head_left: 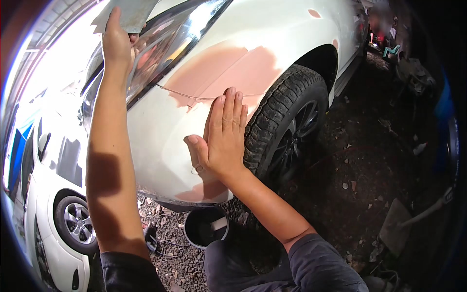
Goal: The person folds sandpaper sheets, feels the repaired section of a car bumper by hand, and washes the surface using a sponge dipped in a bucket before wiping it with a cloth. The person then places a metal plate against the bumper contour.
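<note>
High at the left, my left hand (pixel 118 44) is closed on a thin grey sheet (pixel 127 17) with an uneven edge, in front of the car's headlight (pixel 170 41). My right hand (pixel 225 131) lies flat with its fingers stretched out along the white bumper (pixel 160 141) and nothing in it. Its fingertips reach the lower border of a large pinkish filler patch (pixel 228 70), which spreads over the fender. Across the patch runs the thin seam between fender and bumper. Whether the whole palm touches the surface, I cannot tell.
Below the bumper a black bucket (pixel 194 238) stands on gravel, with a pale block in it. The front tyre (pixel 284 102) is close to my right hand. Another white car (pixel 44 199) is at the left. A shovel-like tool (pixel 396 226) lies at the right.
</note>
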The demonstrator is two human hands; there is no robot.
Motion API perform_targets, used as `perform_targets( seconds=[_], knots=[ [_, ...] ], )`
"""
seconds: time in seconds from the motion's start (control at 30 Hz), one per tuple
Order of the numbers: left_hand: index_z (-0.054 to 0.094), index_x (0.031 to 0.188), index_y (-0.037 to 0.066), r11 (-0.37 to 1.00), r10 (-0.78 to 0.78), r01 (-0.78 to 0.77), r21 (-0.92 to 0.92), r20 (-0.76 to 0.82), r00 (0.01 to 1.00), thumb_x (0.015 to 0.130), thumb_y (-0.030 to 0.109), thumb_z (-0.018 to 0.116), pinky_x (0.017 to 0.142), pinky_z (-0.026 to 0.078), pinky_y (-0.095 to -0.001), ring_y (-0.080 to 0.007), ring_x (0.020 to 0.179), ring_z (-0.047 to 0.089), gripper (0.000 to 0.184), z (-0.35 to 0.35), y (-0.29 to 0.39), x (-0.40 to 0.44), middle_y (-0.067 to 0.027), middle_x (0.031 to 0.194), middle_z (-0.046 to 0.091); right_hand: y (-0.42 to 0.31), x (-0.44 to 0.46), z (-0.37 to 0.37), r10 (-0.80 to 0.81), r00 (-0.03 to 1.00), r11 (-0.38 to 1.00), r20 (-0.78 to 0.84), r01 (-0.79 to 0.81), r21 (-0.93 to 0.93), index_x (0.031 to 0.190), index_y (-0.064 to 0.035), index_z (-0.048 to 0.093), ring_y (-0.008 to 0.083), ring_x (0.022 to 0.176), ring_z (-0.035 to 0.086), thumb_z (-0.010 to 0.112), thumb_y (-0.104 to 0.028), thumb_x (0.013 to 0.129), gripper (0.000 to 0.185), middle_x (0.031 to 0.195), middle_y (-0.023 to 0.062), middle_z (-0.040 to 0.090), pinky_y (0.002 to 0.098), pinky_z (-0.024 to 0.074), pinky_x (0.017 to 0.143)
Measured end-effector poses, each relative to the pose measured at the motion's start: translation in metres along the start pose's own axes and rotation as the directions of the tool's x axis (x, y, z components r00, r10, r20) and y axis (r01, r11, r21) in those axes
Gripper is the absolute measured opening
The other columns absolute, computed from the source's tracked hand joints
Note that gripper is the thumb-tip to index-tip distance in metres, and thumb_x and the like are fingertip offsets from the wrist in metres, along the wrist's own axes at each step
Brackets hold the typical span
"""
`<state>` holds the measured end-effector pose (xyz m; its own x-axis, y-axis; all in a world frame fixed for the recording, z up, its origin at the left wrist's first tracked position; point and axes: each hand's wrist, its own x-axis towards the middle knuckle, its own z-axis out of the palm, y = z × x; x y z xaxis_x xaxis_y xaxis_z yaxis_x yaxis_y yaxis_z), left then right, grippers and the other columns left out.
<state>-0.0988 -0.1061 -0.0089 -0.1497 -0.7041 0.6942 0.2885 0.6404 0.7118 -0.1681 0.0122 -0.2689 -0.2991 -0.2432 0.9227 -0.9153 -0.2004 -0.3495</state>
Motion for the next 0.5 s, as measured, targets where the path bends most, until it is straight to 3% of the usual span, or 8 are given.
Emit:
perform_targets(
  seconds=[0.07, 0.17, 0.23, 0.3, 0.33, 0.43, 0.47, 0.5],
  knots=[
    [0.066, 0.102, 0.004, 0.963, 0.063, -0.036, -0.267, 0.094, 0.994, 0.102, 0.044, 0.045, 0.058, 0.038, -0.0278, -0.0095, 0.063, 0.044, 0.046, 0.002, -0.010, 0.026, 0.0003, 0.077, 0.055, -0.008, -0.013, 0.000, -0.003, 1.000, 1.000, 0.014, 0.003, 0.027, 0.150, 0.0124, 0.023, 0.0518, 0.149, 0.011, 0.050, -0.050, 0.096, 0.088, 0.159, 0.0360, 0.015, 0.0608, 0.0067, 0.119],
    [0.063, 0.114, 0.007, 0.794, 0.173, -0.030, -0.608, 0.178, 0.969, 0.104, 0.036, 0.048, 0.068, 0.048, -0.0271, -0.0116, 0.080, 0.059, 0.034, -0.008, -0.046, 0.084, -0.0020, 0.098, 0.065, -0.012, -0.043, 0.007, -0.031, 0.998, 0.999, 0.053, 0.028, 0.043, 0.150, 0.0116, 0.025, 0.0522, 0.149, 0.011, 0.046, -0.054, 0.097, 0.087, 0.158, 0.0365, 0.016, 0.0610, 0.0069, 0.119],
    [0.062, 0.119, 0.008, 0.795, 0.258, -0.105, -0.597, 0.177, 0.950, 0.104, 0.034, 0.048, 0.078, 0.050, -0.0286, -0.0135, 0.092, 0.064, 0.032, -0.024, -0.051, 0.074, -0.0034, 0.107, 0.068, -0.011, -0.069, 0.013, -0.058, 0.992, 0.998, 0.113, 0.053, 0.041, 0.151, 0.0113, 0.023, 0.0529, 0.149, 0.011, 0.041, -0.057, 0.098, 0.088, 0.158, 0.0369, 0.015, 0.0613, 0.0068, 0.119],
    [0.061, 0.121, 0.008, 0.894, 0.347, -0.265, -0.360, 0.187, 0.919, 0.104, 0.033, 0.047, 0.091, 0.049, -0.0321, -0.0158, 0.106, 0.063, 0.034, -0.015, -0.036, 0.046, -0.0045, 0.112, 0.069, -0.011, -0.095, 0.014, -0.081, 0.979, 0.997, 0.187, 0.078, 0.023, 0.152, 0.0113, 0.018, 0.0539, 0.148, 0.009, 0.033, -0.060, 0.101, 0.090, 0.159, 0.0374, 0.012, 0.0620, 0.0065, 0.118],
    [0.060, 0.125, 0.007, 0.871, 0.420, -0.314, -0.379, 0.241, 0.875, 0.104, 0.035, 0.047, 0.090, 0.049, -0.0310, -0.0154, 0.110, 0.063, 0.037, -0.017, -0.039, 0.058, -0.0043, 0.118, 0.068, -0.010, -0.107, 0.014, -0.079, 0.970, 0.997, 0.230, 0.074, 0.030, 0.152, 0.0113, 0.017, 0.0551, 0.148, 0.008, 0.033, -0.060, 0.101, 0.090, 0.158, 0.0384, 0.011, 0.0631, 0.0064, 0.118],
    [0.058, 0.131, 0.006, 0.878, 0.388, -0.287, -0.384, 0.217, 0.896, 0.104, 0.034, 0.048, 0.092, 0.049, -0.0313, -0.0164, 0.112, 0.062, 0.041, -0.011, -0.031, 0.049, -0.0049, 0.123, 0.067, -0.009, -0.133, 0.010, -0.083, 0.949, 0.995, 0.303, 0.066, 0.068, 0.152, 0.0116, 0.016, 0.0553, 0.148, 0.008, 0.033, -0.060, 0.100, 0.090, 0.158, 0.0387, 0.010, 0.0638, 0.0059, 0.118],
    [0.058, 0.131, 0.005, 0.881, 0.372, -0.274, -0.387, 0.204, 0.906, 0.104, 0.034, 0.047, 0.093, 0.049, -0.0316, -0.0170, 0.112, 0.063, 0.041, -0.011, -0.031, 0.048, -0.0051, 0.123, 0.067, -0.011, -0.129, 0.005, -0.072, 0.962, 0.996, 0.264, 0.054, 0.076, 0.148, 0.0126, 0.028, 0.0527, 0.148, 0.015, 0.046, -0.055, 0.097, 0.087, 0.156, 0.0379, 0.019, 0.0618, 0.0092, 0.119],
    [0.058, 0.132, 0.005, 0.883, 0.356, -0.261, -0.390, 0.192, 0.915, 0.104, 0.034, 0.047, 0.093, 0.049, -0.0319, -0.0177, 0.111, 0.063, 0.042, -0.011, -0.031, 0.047, -0.0054, 0.123, 0.067, -0.010, -0.122, 0.002, -0.072, 0.968, 0.996, 0.239, 0.060, 0.059, 0.149, 0.0126, 0.027, 0.0525, 0.148, 0.014, 0.048, -0.054, 0.096, 0.087, 0.157, 0.0378, 0.019, 0.0614, 0.0086, 0.119]
  ],
)
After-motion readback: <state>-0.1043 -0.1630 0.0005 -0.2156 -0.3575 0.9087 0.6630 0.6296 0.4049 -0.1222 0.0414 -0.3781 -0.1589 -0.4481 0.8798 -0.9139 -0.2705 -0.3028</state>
